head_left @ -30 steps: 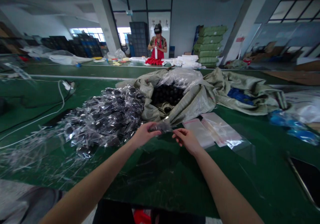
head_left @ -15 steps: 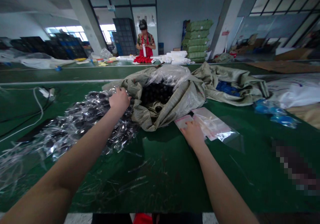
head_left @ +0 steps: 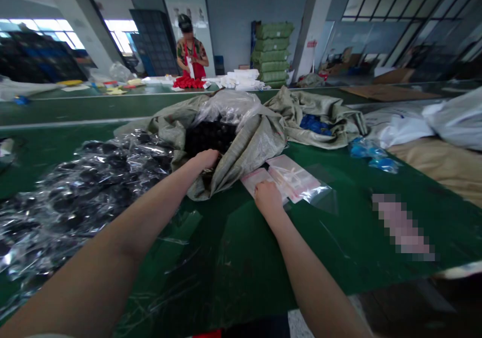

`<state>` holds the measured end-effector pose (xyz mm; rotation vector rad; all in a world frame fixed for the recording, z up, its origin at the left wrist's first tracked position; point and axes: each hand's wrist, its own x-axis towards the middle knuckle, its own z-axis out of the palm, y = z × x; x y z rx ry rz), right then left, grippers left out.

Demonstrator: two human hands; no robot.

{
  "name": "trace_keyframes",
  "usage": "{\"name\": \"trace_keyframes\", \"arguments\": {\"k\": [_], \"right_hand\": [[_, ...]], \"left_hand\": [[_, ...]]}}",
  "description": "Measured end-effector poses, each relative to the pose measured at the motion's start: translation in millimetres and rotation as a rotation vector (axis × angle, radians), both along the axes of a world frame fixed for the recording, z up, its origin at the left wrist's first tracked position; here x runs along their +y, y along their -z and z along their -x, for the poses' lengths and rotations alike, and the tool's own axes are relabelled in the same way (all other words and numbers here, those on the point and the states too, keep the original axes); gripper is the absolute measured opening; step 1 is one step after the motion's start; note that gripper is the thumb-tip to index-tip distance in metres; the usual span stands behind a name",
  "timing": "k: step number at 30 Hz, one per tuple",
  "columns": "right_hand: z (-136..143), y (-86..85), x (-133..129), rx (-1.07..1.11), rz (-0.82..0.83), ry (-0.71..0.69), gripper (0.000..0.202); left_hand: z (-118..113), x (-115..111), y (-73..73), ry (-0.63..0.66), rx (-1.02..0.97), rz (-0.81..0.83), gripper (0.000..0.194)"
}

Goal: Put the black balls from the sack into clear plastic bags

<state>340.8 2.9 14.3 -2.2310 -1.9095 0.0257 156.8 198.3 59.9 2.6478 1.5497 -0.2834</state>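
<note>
My left hand (head_left: 208, 160) reaches into the mouth of a grey-green woven sack (head_left: 259, 139), at the edge of a mass of round black items (head_left: 205, 136); its fingertips are hidden inside. On a stack of clear plastic bags with pink strips (head_left: 250, 180) rests my right hand (head_left: 268, 197), its fingers curled at the near bags; whether it grips one is too small to tell. Left of the sack lies a large heap of black items wrapped in clear film (head_left: 113, 172).
A second sack (head_left: 339, 114) holds blue items (head_left: 315, 124). Small blue wrapped packs (head_left: 371, 152) and white and brown bags (head_left: 440, 162) lie at the right. Across the tables, a person in a red apron (head_left: 192, 59) stands behind red and white pieces.
My left hand has moved right, from the wrapped heap into the sack's mouth. My right hand stays at the clear bags, its fingers more curled. The view has shifted to the right.
</note>
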Motion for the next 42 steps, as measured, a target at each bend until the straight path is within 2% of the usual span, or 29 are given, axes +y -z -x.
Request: {"name": "trace_keyframes", "arguments": {"k": [3, 5, 7, 8, 10, 12, 13, 15, 17, 19, 21, 27, 29, 32, 34, 37, 39, 42], "right_hand": [[-1, -1.0, 2, 0.023, 0.043, 0.031, 0.025], [-2, -2.3, 3, 0.053, 0.055, 0.065, 0.025], [-3, -3.5, 4, 0.084, 0.042, 0.113, 0.030], [-3, -3.9, 4, 0.104, 0.039, 0.115, 0.032], [-4, -4.4, 3, 0.139, 0.026, 0.118, 0.036], [-5, -4.4, 2, 0.162, 0.007, 0.127, 0.039], [-5, -4.3, 2, 0.169, 0.000, 0.131, 0.039], [-7, -4.2, 1, 0.177, -0.002, 0.142, 0.037], [-8, -4.5, 0, 0.177, 0.007, 0.145, 0.032], [-9, -5.0, 0, 0.163, 0.018, 0.139, 0.028], [-8, -5.7, -1, 0.134, 0.027, 0.138, 0.025], [-8, -11.4, -3, 0.155, -0.016, 0.178, 0.032], [-10, -15.4, -5, 0.161, -0.080, 0.208, 0.028], [-16, -20.6, -6, 0.217, -0.259, 0.218, 0.029], [-19, -21.7, -6, 0.325, -0.416, 0.201, 0.028], [-21, -19.4, -2, 0.602, -0.615, 0.122, 0.024], [-20, -16.7, 2, 0.824, -0.649, 0.053, 0.026], [-16, -13.6, 7, 1.067, -0.569, -0.043, 0.031]], "left_hand": [[1, -11, -5.6, -0.062, -0.018, -0.106, 0.034], [3, -25, -16.3, -0.107, -0.098, -0.265, 0.040], [5, -46, -28.1, -0.096, -0.199, -0.377, 0.052], [5, -60, -32.6, -0.047, -0.343, -0.460, 0.055], [6, -91, -34.9, 0.134, -0.567, -0.463, 0.056], [7, -124, -26.2, 0.300, -0.611, -0.331, 0.050], [8, -139, -18.0, 0.350, -0.560, -0.256, 0.048], [9, -162, 2.6, 0.357, -0.417, -0.172, 0.044], [12, -175, 22.7, 0.292, -0.282, -0.163, 0.041], [16, -181, 36.2, 0.219, -0.197, -0.192, 0.041], [20, -183, 41.6, 0.158, -0.166, -0.229, 0.043], [19, -186, 33.3, 0.003, -0.196, -0.271, 0.053], [17, -183, 31.6, -0.016, -0.218, -0.237, 0.053], [15, -174, 32.6, -0.005, -0.250, -0.171, 0.051], [14, -169, 33.6, 0.010, -0.281, -0.142, 0.050], [11, -162, 30.1, 0.031, -0.422, -0.120, 0.046], [10, -159, 22.6, 0.026, -0.600, -0.103, 0.043], [7, -153, 6.4, -0.034, -0.910, -0.077, 0.043]]}}
